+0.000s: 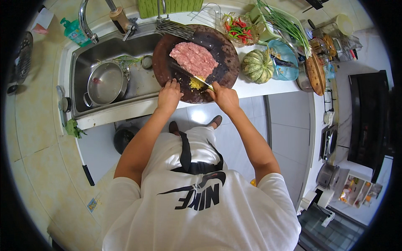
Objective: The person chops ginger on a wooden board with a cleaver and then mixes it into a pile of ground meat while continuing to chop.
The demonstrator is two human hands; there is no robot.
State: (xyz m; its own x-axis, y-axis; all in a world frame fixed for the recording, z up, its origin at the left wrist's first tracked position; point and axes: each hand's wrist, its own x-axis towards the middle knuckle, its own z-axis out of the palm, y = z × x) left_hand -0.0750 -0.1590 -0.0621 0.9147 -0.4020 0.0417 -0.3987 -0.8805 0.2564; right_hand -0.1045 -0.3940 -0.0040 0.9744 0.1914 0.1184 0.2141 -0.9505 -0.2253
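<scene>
My right hand (pixel 225 96) grips the handle of a knife (pixel 191 75), whose blade points up and left across the round wooden chopping board (pixel 227 73). Beside the blade lies finely chopped yellow food (pixel 197 83), perhaps ginger or garlic. A flattened mound of minced meat (pixel 194 59) sits just beyond it. My left hand (pixel 170 94) rests at the board's near left edge, fingertips on the wood; whether anything is under them cannot be told. A second dark blade or slotted tool (pixel 185 32) with a black handle lies at the board's far edge.
Left of the board is a steel sink (pixel 141 84) with a metal pot (pixel 106 83) under the faucet (pixel 83 22). To the right stand a green striped pumpkin (pixel 257 66), a blue basket (pixel 287 73), a glass bowl of chillies (pixel 240 29) and a green basket (pixel 267 29) with spring onions (pixel 289 25).
</scene>
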